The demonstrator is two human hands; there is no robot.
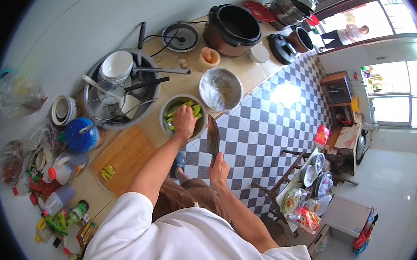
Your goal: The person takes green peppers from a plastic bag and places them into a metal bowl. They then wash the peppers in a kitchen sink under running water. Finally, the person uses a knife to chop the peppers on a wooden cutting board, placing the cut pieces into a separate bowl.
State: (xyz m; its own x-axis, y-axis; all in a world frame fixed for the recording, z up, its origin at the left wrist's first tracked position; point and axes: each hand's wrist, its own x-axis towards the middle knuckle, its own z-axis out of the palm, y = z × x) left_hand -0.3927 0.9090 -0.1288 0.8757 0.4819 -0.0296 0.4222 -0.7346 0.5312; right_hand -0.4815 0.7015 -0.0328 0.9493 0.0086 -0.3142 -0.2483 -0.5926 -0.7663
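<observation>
My left hand is down inside a grey bowl among cut green vegetable pieces. Its fingertips are hidden, so I cannot tell whether they grip any. In my right hand is the handle of a cleaver, its broad dark blade pointing away from me over the floor, just right of the bowl. A wooden cutting board lies left of my left forearm, with a small heap of cut green pieces near its left edge. Behind the grey bowl stands a metal bowl with residue inside.
A large basin of bowls, strainer and pans stands left of the bowls. Farther back are a pressure cooker pot and a wooden mortar. Bottles and jugs crowd the left counter. A person stands beyond the doorway.
</observation>
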